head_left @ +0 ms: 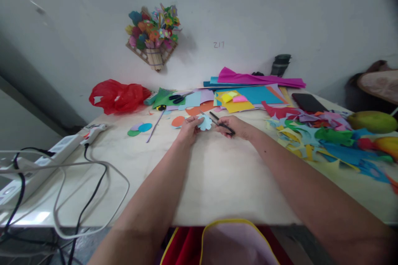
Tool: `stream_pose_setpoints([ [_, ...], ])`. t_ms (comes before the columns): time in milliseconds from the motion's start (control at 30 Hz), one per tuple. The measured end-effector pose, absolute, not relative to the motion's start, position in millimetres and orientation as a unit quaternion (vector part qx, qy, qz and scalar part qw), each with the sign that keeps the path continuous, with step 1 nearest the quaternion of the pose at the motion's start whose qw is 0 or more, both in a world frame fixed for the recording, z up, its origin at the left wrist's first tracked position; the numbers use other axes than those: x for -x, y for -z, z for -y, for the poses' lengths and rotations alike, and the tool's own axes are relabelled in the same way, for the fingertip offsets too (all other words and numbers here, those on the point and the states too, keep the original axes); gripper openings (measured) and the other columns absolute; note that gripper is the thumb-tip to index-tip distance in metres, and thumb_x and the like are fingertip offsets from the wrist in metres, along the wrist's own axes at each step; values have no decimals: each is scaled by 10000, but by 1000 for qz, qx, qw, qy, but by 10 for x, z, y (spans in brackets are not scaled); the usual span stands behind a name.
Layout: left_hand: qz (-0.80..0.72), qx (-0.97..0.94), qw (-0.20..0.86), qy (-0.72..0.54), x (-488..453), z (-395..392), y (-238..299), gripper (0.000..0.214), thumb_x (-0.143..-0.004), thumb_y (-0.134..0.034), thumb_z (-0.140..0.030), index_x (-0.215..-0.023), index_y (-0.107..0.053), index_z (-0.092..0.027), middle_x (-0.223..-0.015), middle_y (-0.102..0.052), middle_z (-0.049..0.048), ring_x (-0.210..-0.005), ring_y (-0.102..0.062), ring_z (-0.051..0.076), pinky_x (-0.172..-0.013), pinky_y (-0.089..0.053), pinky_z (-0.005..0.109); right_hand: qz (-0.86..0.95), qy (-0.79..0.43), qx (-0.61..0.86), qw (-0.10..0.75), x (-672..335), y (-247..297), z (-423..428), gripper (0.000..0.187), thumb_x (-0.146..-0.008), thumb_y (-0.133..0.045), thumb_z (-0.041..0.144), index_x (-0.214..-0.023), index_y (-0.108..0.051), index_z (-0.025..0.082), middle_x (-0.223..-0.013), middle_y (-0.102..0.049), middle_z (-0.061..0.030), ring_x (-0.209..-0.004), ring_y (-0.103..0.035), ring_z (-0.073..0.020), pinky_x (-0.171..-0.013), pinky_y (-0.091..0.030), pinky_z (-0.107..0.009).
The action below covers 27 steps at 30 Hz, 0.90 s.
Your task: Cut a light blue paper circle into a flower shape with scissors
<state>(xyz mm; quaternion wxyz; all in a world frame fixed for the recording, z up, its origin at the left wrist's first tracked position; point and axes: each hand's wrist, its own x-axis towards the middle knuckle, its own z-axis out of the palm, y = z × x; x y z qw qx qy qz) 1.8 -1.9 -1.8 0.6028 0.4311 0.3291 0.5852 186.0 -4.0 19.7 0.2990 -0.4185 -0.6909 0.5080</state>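
Note:
My left hand pinches a light blue paper flower shape just above the table. My right hand grips black-handled scissors, whose blades point left toward the flower's edge. Both hands meet at the middle of the pale tabletop, far from me. An orange paper circle lies just left of my left hand.
Stacked coloured paper sheets lie behind the hands; a heap of paper scraps fills the right. Green and blue circles, a red plastic bag, a second pair of scissors, a power strip with cables, a phone, a paper flower decoration on the wall.

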Motion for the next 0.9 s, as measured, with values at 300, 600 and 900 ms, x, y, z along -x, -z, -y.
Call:
stream_pose_setpoints([
  [300, -319, -424, 600, -599, -30, 17, 14, 208, -557, -729, -233, -601, -557, -124, -540, -589, 23, -466, -525, 106, -495, -415, 245, 689, -510, 418, 300, -1867, -159, 3, 232, -665, -668, 318, -728, -533, 140, -425, -485, 47, -324, -405, -56, -294, -322, -168],
  [600, -324, -432, 590, -601, -25, 21, 9, 193, -573, -720, -228, -597, -561, -120, -529, -581, 25, -468, -520, 105, -474, -400, 230, 679, -516, 430, 296, -1847, -206, 41, 204, -667, -665, 278, -733, -530, 139, -413, -469, 51, -332, -405, -57, -300, -311, -164],
  [900, -334, -406, 594, -609, -30, 10, 6, 201, -561, -727, -207, -674, -592, -111, -618, -628, 48, -553, -583, 145, -567, -460, 278, 687, -503, 430, 298, -1859, -188, 29, 228, -670, -666, 313, -737, -535, 138, -424, -472, 47, -331, -400, -55, -299, -316, -167],
])
